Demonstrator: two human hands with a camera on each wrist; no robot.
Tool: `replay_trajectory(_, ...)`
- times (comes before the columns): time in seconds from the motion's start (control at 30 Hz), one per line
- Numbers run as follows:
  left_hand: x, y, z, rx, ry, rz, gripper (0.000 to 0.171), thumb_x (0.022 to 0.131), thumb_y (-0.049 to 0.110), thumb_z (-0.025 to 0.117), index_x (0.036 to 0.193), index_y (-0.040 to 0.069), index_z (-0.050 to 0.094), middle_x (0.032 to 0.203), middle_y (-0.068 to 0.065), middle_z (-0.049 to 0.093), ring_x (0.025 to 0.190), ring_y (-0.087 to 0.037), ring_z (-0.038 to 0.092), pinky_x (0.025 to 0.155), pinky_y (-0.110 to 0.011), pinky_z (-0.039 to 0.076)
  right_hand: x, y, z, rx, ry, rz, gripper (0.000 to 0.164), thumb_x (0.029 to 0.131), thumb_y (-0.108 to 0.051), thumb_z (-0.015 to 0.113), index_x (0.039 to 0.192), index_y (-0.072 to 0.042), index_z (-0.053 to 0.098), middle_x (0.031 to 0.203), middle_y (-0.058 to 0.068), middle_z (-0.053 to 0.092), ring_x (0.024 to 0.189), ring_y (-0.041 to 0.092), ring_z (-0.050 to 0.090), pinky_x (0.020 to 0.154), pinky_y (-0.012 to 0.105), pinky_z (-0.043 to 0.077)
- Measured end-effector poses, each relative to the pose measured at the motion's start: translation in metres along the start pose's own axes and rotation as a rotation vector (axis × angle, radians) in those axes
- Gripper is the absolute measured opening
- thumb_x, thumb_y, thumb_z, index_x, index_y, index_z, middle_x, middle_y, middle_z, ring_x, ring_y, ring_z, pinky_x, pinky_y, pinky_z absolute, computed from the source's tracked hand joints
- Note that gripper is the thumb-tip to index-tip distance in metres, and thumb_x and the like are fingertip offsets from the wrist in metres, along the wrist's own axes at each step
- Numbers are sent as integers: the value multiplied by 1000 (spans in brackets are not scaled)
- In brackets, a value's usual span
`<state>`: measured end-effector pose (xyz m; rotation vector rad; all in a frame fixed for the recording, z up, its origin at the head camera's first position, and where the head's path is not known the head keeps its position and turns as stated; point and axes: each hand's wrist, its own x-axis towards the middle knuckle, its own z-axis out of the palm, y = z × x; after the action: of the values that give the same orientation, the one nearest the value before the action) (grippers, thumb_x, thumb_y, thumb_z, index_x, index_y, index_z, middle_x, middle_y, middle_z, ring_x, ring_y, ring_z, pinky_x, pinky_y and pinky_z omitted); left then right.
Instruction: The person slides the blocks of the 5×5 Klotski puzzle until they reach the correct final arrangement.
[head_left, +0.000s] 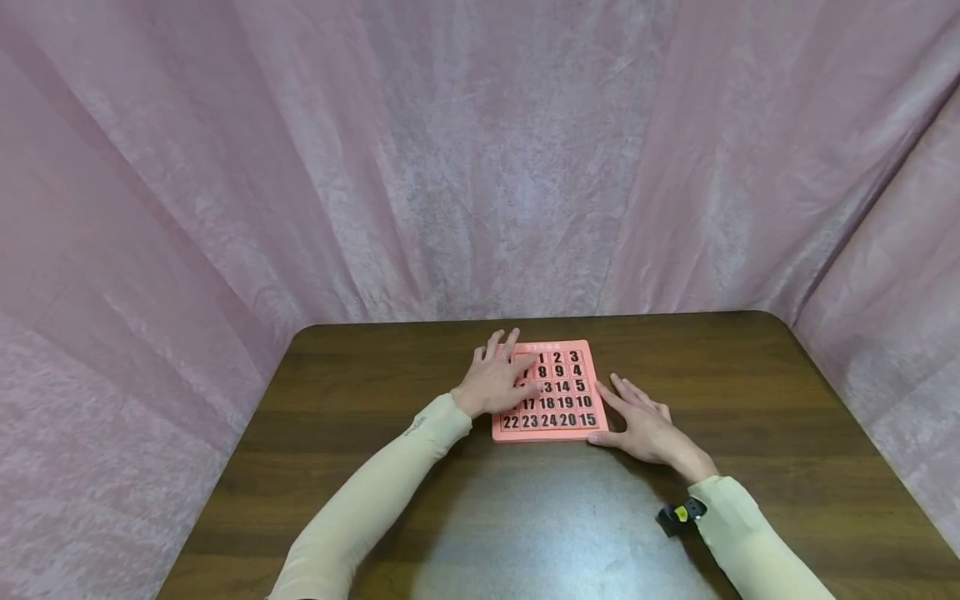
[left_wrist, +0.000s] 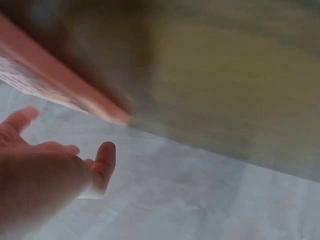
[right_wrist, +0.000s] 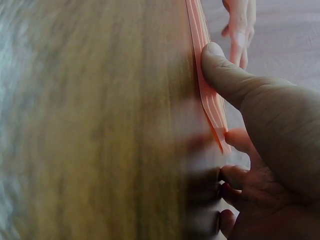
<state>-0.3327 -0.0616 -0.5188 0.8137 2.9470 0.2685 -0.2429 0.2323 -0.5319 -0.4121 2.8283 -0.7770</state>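
A pink sliding number puzzle (head_left: 551, 435) lies flat on the table, its tiles marked with black numbers. My left hand (head_left: 491, 385) is over its left side with fingers spread, hiding several tiles; the index finger and thumb reach in over the number rows. In the left wrist view the left hand (left_wrist: 45, 175) shows blurred below the puzzle's pink edge (left_wrist: 60, 82). At the lower right corner is my right hand (head_left: 647, 429), its index fingertip at the right side and its thumb at the near edge. The right wrist view shows that thumb (right_wrist: 225, 72) against the puzzle's side (right_wrist: 202, 65).
The brown wooden table (head_left: 360, 375) extends around the puzzle, with a bright reflection near the front. Pink velvety curtain (head_left: 480, 167) hangs behind the table and along its sides. A small black device (head_left: 678, 515) is strapped at the right wrist, over a pale sleeve.
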Motion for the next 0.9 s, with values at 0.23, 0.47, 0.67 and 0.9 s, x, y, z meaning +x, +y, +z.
replay_trajectory(0.23, 18, 17, 3, 64, -64, -9, 70, 108, 70, 44, 168, 34, 45, 186, -14, 12, 171, -42, 13, 129, -63, 30, 3, -2, 0, -22, -31, 12, 100, 96, -60, 77, 173, -14, 32, 182, 25, 19, 166, 53, 20, 116, 76, 27)
replay_trajectory(0.47, 22, 17, 1, 85, -84, -22, 69, 108, 70, 43, 168, 37, 44, 186, -14, 13, 171, -42, 13, 129, -62, 30, 2, 0, -2, -22, -21, 19, 100, 95, -58, 78, 173, -13, 33, 181, 26, 20, 166, 55, 21, 115, 76, 27)
replay_trajectory(0.67, 19, 10, 3, 50, -84, -33, 68, 108, 72, 43, 167, 38, 44, 186, -14, 13, 172, -42, 12, 130, -66, 28, 3, 2, -1, -21, -16, 20, 100, 95, -58, 78, 173, -13, 33, 181, 25, 20, 167, 53, 20, 115, 76, 28)
replay_trajectory(0.9, 12, 0, 5, 42, -69, -43, 66, 109, 69, 43, 167, 38, 45, 186, -14, 14, 171, -42, 12, 129, -67, 29, 2, 1, 0, -36, -18, 15, 101, 95, -58, 79, 173, -13, 33, 181, 26, 21, 166, 53, 21, 114, 75, 29)
